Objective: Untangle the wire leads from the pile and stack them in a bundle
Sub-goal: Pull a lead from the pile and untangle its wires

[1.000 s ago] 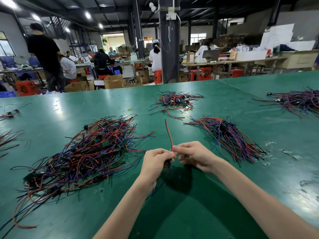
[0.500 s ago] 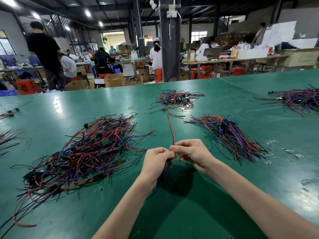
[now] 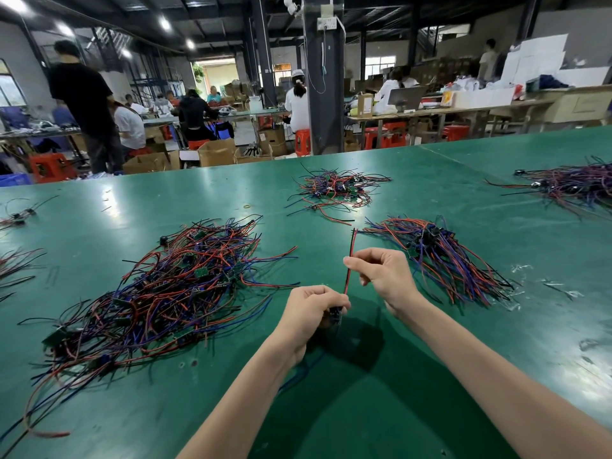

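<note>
A big tangled pile of red, blue and black wire leads (image 3: 165, 293) with small green boards lies on the green table (image 3: 381, 392), left of my hands. My left hand (image 3: 311, 313) grips the lower, board end of one red-and-black wire lead (image 3: 349, 263). A little higher up, my right hand (image 3: 381, 273) pinches the same lead, which stands nearly upright between the two hands. To the right lies a straightened bundle of leads (image 3: 440, 260), fanned out toward the near right.
A smaller tangle (image 3: 334, 190) lies farther back at centre. Another heap (image 3: 569, 187) sits at the far right, and loose leads (image 3: 16, 263) lie at the left edge. Bits of clear plastic (image 3: 549, 286) lie near the bundle. People work at benches beyond the table.
My right hand has slid up along the lead, away from my left hand, and the wire now stretches straighter between them. My left hand has stayed low.
</note>
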A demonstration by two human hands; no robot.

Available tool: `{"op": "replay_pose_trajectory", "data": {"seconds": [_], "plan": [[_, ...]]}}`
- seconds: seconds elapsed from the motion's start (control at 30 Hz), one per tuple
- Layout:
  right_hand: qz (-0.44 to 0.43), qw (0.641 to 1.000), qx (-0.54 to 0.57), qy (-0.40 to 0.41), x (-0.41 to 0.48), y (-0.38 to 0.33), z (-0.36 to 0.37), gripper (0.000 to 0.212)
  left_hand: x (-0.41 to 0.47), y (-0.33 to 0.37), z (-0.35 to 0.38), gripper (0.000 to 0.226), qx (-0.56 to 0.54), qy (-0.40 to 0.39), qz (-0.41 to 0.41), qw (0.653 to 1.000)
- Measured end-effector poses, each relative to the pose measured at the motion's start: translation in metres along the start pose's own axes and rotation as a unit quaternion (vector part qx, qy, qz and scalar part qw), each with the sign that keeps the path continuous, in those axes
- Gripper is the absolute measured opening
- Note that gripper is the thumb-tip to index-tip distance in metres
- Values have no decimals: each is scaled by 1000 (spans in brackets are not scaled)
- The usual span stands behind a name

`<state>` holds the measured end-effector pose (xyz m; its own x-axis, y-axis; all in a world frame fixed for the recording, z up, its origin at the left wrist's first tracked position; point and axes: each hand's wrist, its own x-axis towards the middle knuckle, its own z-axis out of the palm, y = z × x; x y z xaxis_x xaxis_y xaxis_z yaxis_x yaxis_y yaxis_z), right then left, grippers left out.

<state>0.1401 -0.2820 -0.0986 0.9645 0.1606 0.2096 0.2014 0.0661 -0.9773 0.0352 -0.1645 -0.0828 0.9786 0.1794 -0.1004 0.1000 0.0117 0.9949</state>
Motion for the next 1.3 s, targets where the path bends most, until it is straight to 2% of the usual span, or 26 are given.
{"op": "replay_pose_trajectory", "data": {"seconds": [0.23, 0.5, 0.57, 0.67, 0.73, 0.87, 0.93, 1.07, 1.17, 1.3], "plan": [[2, 997, -23, 79, 16, 4, -19, 13, -3, -3, 6, 28, 13, -39, -9, 999], [30, 997, 8, 68, 20, 9, -22, 14, -4, 2, 0, 22, 36, -49, 29, 998], [58, 995, 62, 55, 18, 6, -20, 13, -3, 2, -1, 25, 35, -32, 37, 998], [143, 976, 164, 9, 12, -5, -17, 21, -2, 1, -2, 26, 25, 9, 54, 998], [188, 968, 159, -48, 4, -12, -15, 33, -2, 1, -4, 25, 19, 42, 69, 997], [169, 956, 72, -231, -20, -17, 4, 31, -1, 1, -5, 26, 3, 90, 82, 993], [148, 954, 66, -251, -27, -16, 11, 23, 0, 1, -7, 29, 10, 103, 81, 991], [109, 973, 84, -187, -26, -11, 12, 9, 2, -2, -5, 32, 16, 97, 83, 992], [74, 986, 78, -124, -21, -8, 11, 11, 2, -3, -1, 26, 25, 79, 85, 993], [62, 994, 83, -38, -6, -5, 2, 14, -2, -3, 2, 30, 27, 30, 84, 996]]}}
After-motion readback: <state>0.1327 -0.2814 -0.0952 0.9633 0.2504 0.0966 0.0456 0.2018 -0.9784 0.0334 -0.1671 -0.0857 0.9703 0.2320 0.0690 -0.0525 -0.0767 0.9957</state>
